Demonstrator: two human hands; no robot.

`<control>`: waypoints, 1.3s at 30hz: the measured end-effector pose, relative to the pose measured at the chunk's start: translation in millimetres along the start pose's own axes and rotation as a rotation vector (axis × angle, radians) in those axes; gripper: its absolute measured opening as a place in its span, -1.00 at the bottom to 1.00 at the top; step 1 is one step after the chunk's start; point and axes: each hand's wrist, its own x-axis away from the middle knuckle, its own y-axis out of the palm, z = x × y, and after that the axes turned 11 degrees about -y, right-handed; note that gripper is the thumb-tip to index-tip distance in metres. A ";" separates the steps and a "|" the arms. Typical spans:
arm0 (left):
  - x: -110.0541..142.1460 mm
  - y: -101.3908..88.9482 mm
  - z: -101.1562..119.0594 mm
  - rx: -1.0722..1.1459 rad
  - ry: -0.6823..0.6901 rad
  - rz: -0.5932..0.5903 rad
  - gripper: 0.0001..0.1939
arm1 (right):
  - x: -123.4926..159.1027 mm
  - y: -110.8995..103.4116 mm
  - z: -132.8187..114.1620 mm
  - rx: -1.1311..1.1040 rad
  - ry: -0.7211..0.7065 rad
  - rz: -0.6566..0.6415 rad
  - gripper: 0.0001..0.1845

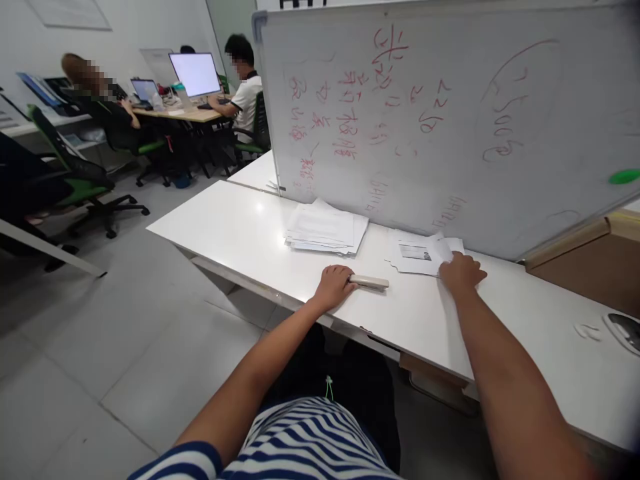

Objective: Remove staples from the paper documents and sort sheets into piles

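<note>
My left grip (334, 287) is closed around one end of the stapler (371, 283), which lies close to the near edge of the worktop (215, 213), its free end pointing right. I'd judge it rigid and heavier than any single sheet here, smooth enough to slide if my hold slackens, so I want a full wrap around the body at that end. Up toward the far edge, my right grip (463, 272) has the right side of a loose sheet (442, 249), curled up off the small paper stack (415, 253); the fingertips are hidden from me, so I can't tell how firmly they pinch. Paper like this should be almost weightless, floppy and easy to crease, and the sheets will probably slip over one another. A light pinch at a corner or side suits it, with no squeezing across the middle. The larger paper stack (323, 227) sits near the far edge, further toward the left end, in front of the whiteboard (425, 133). Its edges look uneven, so I'd cup it from two opposite sides.
</note>
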 end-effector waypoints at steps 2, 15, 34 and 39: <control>-0.3 -0.8 -0.7 0.008 -0.001 -0.004 -0.76 | 9.2 7.6 -3.0 0.033 0.001 0.143 -0.31; -8.3 -7.2 -9.4 0.269 -0.050 0.141 -0.69 | 126.2 31.4 -29.7 -0.002 -0.295 0.088 -0.42; -115.9 -40.9 -32.0 -0.283 -0.473 0.095 -0.57 | 131.5 33.1 -43.9 0.072 -0.369 0.143 -0.33; -119.0 -63.3 -39.5 -0.204 -0.524 0.093 -0.63 | 132.1 32.8 -43.9 0.057 -0.373 0.132 -0.35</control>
